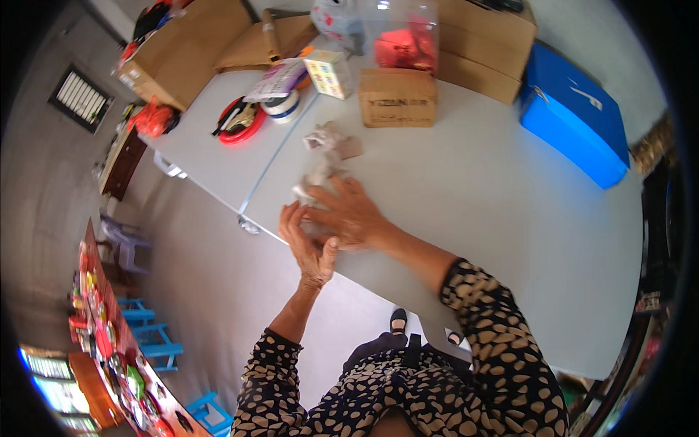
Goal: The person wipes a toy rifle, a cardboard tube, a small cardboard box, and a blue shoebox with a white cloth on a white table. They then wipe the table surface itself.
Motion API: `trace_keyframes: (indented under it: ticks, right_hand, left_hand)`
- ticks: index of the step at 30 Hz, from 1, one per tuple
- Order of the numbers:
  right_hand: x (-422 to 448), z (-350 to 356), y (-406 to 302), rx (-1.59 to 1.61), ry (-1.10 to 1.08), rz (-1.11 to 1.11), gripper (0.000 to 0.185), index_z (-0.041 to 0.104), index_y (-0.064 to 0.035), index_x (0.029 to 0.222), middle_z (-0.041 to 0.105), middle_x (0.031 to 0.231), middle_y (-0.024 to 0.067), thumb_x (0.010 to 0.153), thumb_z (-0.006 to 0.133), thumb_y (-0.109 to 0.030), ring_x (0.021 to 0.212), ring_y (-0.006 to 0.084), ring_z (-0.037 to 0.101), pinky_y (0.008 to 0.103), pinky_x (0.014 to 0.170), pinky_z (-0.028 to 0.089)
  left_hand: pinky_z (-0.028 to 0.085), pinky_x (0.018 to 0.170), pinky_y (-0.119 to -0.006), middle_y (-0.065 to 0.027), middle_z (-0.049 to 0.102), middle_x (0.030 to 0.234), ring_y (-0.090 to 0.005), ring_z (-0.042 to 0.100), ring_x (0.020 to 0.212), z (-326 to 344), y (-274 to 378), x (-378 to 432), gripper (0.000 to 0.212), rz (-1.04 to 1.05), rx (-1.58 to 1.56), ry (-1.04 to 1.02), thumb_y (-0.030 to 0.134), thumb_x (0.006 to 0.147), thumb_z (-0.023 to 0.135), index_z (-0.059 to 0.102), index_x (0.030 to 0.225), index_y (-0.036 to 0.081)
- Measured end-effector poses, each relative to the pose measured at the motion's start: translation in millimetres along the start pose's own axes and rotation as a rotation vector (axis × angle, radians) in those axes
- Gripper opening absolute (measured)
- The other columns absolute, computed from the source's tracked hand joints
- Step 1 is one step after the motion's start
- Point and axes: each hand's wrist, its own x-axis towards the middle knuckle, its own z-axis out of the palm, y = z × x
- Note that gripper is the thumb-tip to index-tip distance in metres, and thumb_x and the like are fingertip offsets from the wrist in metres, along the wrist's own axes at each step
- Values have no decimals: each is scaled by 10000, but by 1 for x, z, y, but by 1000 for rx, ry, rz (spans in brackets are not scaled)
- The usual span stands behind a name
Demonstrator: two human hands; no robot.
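Observation:
My left hand [308, 243] is at the near edge of the grey table [491, 202], its fingers spread and pointing away from me. Close beside it on the right, my right hand [347, 216] reaches over the tabletop with spread fingers. Their fingers overlap in the view; whether something small lies between them cannot be told. Just beyond the fingertips lies a crumpled, whitish cloth-like item [319, 175], blurred and partly covered by my right hand. Farther back is another crumpled pale piece [326, 136] with a brownish flat part beside it.
A small cardboard box [397, 98] stands behind the crumpled items. A red round tray [240, 131] with small things, a white-and-blue roll [283, 107] and a printed carton [327, 74] are at the back left. A blue box [573, 114] stands at the right. Larger cartons line the back.

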Motion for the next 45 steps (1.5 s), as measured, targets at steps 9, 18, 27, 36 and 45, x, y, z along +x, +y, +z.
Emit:
trace_keyframes:
  ticks: [9, 18, 27, 36, 45]
  right_hand:
    - [-52, -30, -26, 74, -210, 14, 466, 637, -233, 1105, 444, 1313, 22, 707, 703, -467, 1234, 339, 358, 476, 945, 324]
    - [-220, -157, -73, -72, -67, 211, 338, 619, -276, 1088, 444, 1305, 41, 793, 629, -443, 1223, 332, 359, 444, 944, 324]
    - [-381, -272, -132, -326, -51, 655, 404, 547, -290, 1178, 391, 1396, 60, 812, 634, -437, 1309, 390, 307, 490, 1023, 299]
    - [-559, -389, -162, -683, -86, 1168, 459, 502, -330, 1238, 369, 1403, 56, 828, 587, -519, 1301, 398, 316, 548, 1003, 313]
    - [-596, -435, -49, -744, -1, 1113, 435, 526, -357, 1231, 386, 1384, 61, 842, 524, -552, 1279, 448, 323, 575, 953, 318]
  left_hand:
    - [287, 1014, -484, -193, 407, 1275, -355, 348, 1190, 1, -20, -4, 567, -96, 66, -149, 436, 901, 559, 444, 1251, 5]
    - [299, 997, -516, -207, 351, 1325, -386, 323, 1221, 60, 83, -18, 419, 217, 198, -452, 290, 895, 609, 499, 1194, 18]
    - [288, 1017, -496, -186, 301, 1374, -374, 284, 1264, 144, 230, -67, 375, 381, -126, -745, 237, 884, 623, 519, 1186, 41]
    - [271, 1035, -497, -223, 300, 1375, -393, 286, 1271, 217, 356, -139, 410, 607, -325, -929, 227, 844, 660, 517, 1187, 54]
    - [279, 1042, -509, -246, 311, 1366, -422, 305, 1262, 252, 409, -179, 542, 623, -196, -975, 256, 814, 687, 489, 1277, 55]
